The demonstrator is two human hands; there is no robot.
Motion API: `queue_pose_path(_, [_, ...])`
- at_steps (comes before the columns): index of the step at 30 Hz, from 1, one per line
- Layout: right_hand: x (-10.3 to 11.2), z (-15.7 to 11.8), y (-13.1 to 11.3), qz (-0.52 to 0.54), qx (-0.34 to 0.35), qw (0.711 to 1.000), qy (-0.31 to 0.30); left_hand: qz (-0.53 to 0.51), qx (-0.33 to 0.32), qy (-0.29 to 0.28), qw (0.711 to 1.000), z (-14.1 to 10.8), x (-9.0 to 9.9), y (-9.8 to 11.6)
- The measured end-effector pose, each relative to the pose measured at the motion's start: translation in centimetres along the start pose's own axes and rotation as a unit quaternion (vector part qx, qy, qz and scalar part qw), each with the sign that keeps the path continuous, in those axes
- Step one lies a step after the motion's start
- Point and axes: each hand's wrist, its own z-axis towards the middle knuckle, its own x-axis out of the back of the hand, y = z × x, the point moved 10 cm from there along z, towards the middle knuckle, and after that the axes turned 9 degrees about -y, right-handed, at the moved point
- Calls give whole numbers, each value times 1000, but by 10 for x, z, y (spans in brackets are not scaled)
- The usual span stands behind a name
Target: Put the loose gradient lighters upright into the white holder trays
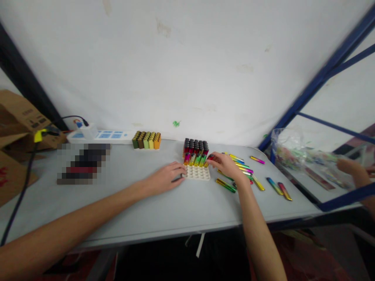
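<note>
A white tray with rows of holes (197, 173) lies on the table, its front rows bare. Shiny colored lighters (194, 159) stand upright in its back row. My left hand (165, 178) rests on the table with its fingertips gripping the tray's left edge. My right hand (225, 163) pinches a lighter (206, 164) at the right end of that row; the fingers partly cover it. Behind stands a block of dark-red lighters with black tops (195, 146). Loose metallic lighters (225, 185) are scattered around and beneath my right forearm.
A block of green, brown, yellow and orange lighters (146, 140) stands by the wall, beside a white power strip (113, 136). Cardboard boxes (20, 117) and a cable are at left. A blue metal frame (310, 93) borders the right side, with another person's hand (350, 167) beyond it.
</note>
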Motion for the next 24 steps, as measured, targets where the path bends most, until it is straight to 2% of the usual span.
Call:
queue_pose_path(4, [-7,1,5,6,-8,1000,-21,-4,5,2,1000,0,1,-1])
queue_pose_path(10, [-6,-1,15,10,-23,999,-25,-17,-7,1,1000,1,3,0])
queue_pose_path(20, [18,-29,53,-42,-141,989,-30,-26,-7,1,1000,-1,-3,-6])
queue_pose_path(24, [8,-31,69,-53,-169,982,-64,-24,-7,4,1000,-1,-2,-6])
